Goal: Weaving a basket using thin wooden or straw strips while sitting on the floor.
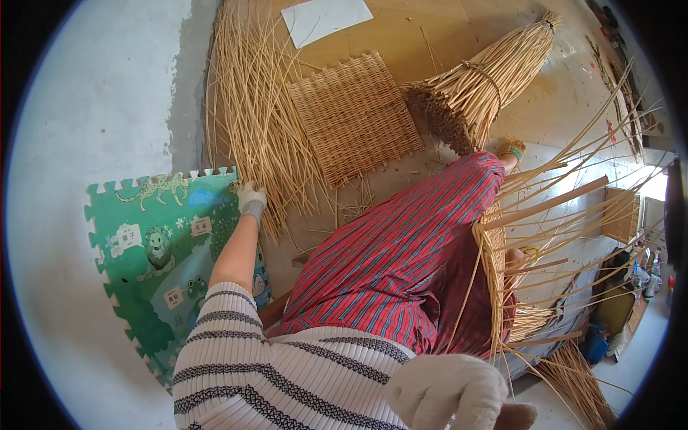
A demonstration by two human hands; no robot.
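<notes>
My left hand (251, 200), in a pale glove, reaches to the edge of a pile of loose wicker rods (261, 107). It is beside the top right corner of a green foam puzzle mat (154, 251) with animal pictures. Its fingers look slightly apart, and no rod shows clearly inside them. My right hand (448, 393), also gloved, is raised close at the bottom, fingers curled; a brownish end shows beside it, too shadowed to name. Right of my legs stands a partly woven wicker basket (491, 287) with long rods sticking out of its rim.
A flat woven wicker panel (355, 118) lies ahead, near a tied bundle of rods (494, 75). Beyond the panel is a white sheet (326, 19). More rods (580, 383) lie at the lower right. Bottles and a blue container (594, 344) stand along the right side.
</notes>
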